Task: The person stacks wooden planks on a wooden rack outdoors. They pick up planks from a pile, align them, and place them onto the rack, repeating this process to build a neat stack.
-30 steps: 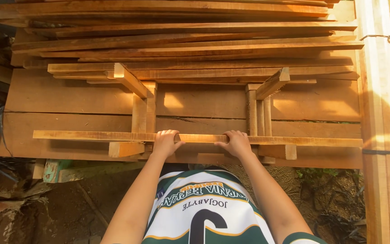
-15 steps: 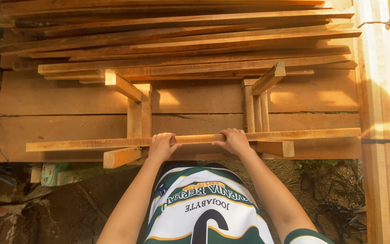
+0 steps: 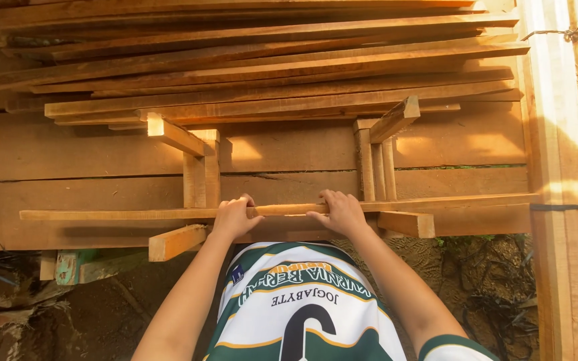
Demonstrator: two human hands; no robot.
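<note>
A long thin wooden slat (image 3: 168, 214) lies across two short cross blocks on the wide-plank bench (image 3: 68, 160), barely shifted from a moment ago. Left hand (image 3: 234, 217) and right hand (image 3: 342, 212) each keep a closed grip on its middle, below the stacked boards (image 3: 269, 67).

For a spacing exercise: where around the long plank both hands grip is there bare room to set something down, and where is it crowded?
Bare: the wide boards between the two upright supports, above the long plank held by the left hand and right hand. Crowded: the stacked planks above.

Rough-sawn matt wooden slat (image 3: 135, 214), seemingly unfinished planks (image 3: 289, 73)
</note>
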